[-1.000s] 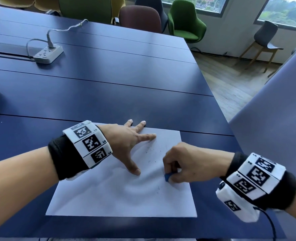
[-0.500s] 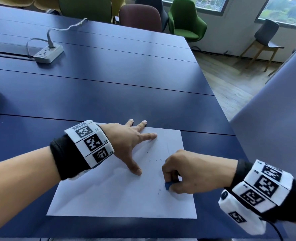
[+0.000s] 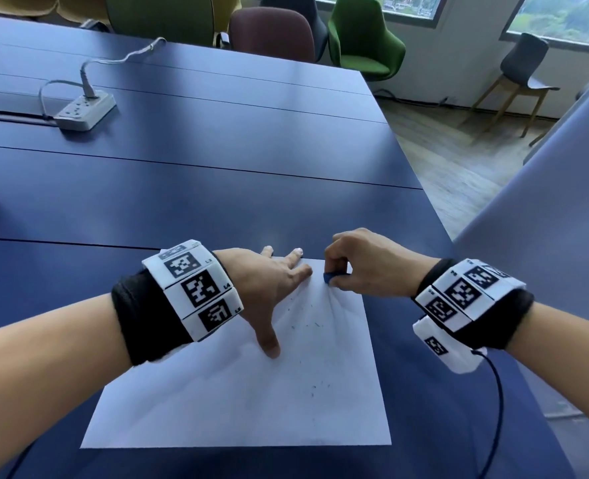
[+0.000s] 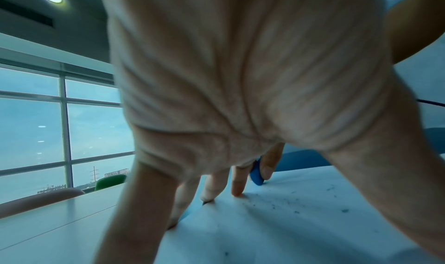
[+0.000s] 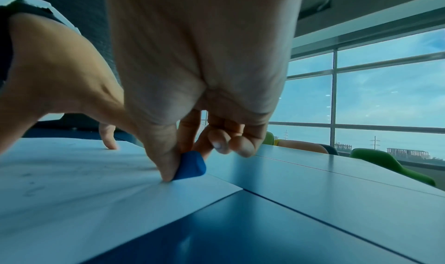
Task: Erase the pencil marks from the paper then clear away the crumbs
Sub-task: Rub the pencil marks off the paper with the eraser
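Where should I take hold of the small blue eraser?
Grip the small blue eraser across its flat sides, from above, as the right hand pinches it: it stands on its rounded edge on the white paper sheet, far corner, leaving the tip free.

eraser (image 3: 327, 278) mostly hidden by fingers (image 3: 336, 262), pencil marks indiscernible

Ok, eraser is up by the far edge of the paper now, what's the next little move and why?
Probably set the blue eraser aside and brush off the crumbs. The right hand pinches it at the far edge of the paper; no clear pencil marks show, only scattered crumbs, and the left hand pins the sheet flat.
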`<state>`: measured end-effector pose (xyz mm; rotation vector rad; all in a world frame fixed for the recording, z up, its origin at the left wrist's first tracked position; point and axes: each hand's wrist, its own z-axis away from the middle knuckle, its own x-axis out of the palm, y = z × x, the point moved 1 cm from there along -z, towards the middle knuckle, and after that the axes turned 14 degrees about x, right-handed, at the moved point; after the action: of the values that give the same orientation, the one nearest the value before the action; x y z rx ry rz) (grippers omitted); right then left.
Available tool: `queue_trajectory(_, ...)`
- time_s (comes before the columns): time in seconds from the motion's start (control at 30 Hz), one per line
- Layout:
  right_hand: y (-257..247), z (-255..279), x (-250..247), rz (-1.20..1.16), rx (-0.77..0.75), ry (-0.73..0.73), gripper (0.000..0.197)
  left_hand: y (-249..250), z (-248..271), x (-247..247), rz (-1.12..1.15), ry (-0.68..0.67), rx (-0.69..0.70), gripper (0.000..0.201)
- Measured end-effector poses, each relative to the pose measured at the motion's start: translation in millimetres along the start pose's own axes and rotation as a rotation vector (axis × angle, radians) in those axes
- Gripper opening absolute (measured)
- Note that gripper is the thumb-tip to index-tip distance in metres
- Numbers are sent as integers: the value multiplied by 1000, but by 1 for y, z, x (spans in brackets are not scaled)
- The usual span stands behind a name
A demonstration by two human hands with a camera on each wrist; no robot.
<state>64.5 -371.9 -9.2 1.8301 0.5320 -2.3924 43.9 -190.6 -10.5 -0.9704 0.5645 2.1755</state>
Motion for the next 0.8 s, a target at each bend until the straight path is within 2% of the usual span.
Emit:
queue_trajectory(0.2, -3, 10, 1, -46, -61, -152, 1, 2, -5, 0, -28, -49, -20, 136)
queue_trajectory(0.4, 5, 1, 0, -73, 4, -66, 5, 3, -6, -1, -47, -60, -31, 137)
queue_trajectory(0.57, -3, 10, 2, -62, -57, -194, 3, 4, -4, -1, -37, -63, -39, 137)
queue_trajectory(0.7, 2, 0, -1, -57, -18, -82, 4, 4, -5, -1, -44, -59, -32, 138)
queue_trajectory(0.73, 3, 3, 1, -62, -23, -85, 3, 4, -5, -1, -46, -57, -33, 138)
queue_trajectory(0.8, -2, 13, 6, -73, -58, -190, 1, 5, -5, -2, -40, -58, -38, 138)
